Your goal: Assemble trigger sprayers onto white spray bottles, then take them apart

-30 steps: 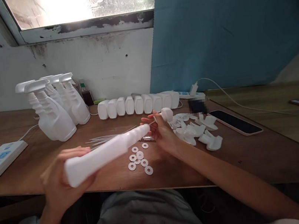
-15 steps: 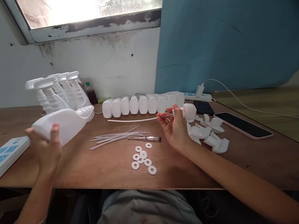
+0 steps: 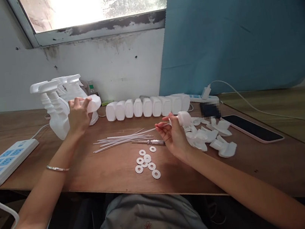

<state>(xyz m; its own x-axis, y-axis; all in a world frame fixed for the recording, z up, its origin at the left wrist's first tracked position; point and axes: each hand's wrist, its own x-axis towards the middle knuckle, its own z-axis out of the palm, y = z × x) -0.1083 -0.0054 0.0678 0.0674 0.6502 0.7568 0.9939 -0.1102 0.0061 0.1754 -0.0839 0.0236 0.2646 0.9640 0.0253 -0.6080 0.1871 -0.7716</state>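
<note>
My left hand (image 3: 79, 114) is at the back left, its fingers closed around a white plastic bottle (image 3: 94, 103). Most of that bottle is hidden behind the hand. White spray bottles (image 3: 56, 109) with trigger heads stand upright beside and behind it. Over the right part of the table, my right hand (image 3: 174, 136) is closed on a white trigger sprayer head (image 3: 184, 118), with a thin white tube (image 3: 158, 127) running out to the left. Loose white sprayer parts (image 3: 203, 135) lie just right of that hand. Several thin tubes (image 3: 116, 141) and a clear-handled screwdriver (image 3: 155, 142) lie left of it.
White washers (image 3: 151, 166) lie near the table's front edge. A row of white bottles (image 3: 137, 108) lines the back. Power strips (image 3: 13, 160) sit at left and back right, with cables. A phone (image 3: 252, 128) lies at right; a small dark-liquid bottle (image 3: 91, 87) stands at back.
My left hand has moved right and away from me with the bottle, which has turned so its rounded end shows. My right hand has shifted slightly left and lower with the sprayer head.
</note>
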